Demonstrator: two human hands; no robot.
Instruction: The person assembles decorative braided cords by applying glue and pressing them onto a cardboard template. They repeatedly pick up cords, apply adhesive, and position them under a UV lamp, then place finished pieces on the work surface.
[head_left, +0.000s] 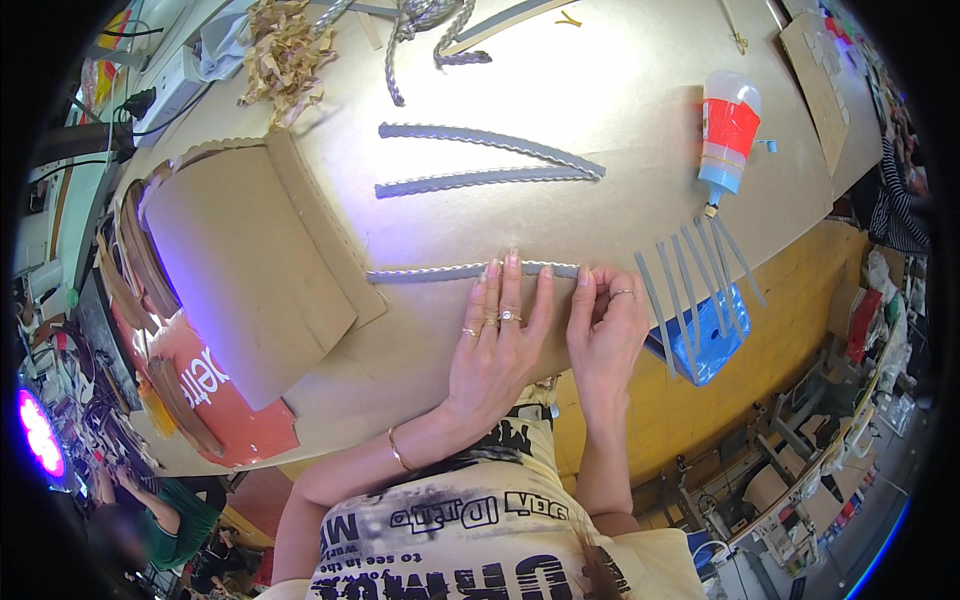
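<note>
A narrow grey strip with a silvery-white braided edging (425,273) lies across the table in front of me. My left hand (493,345) rests on it with fingers stretched out and slightly spread, fingertips pressing along the strip. At the strip's right end, my right hand (608,325) is closed in a pinch of thumb and forefinger. The strip's left end meets the edge of a folded cardboard piece (240,270). Farther up lie two more edged strips (470,181), converging at their right ends.
A squeeze bottle (730,125) with a red band lies at the right, nozzle toward me. Several plain grey strips (662,290) overhang the table edge above a blue plastic container (715,345). Crumpled brown paper (290,60) and braided cords (430,18) lie at the back. Another person (165,515) is at lower left.
</note>
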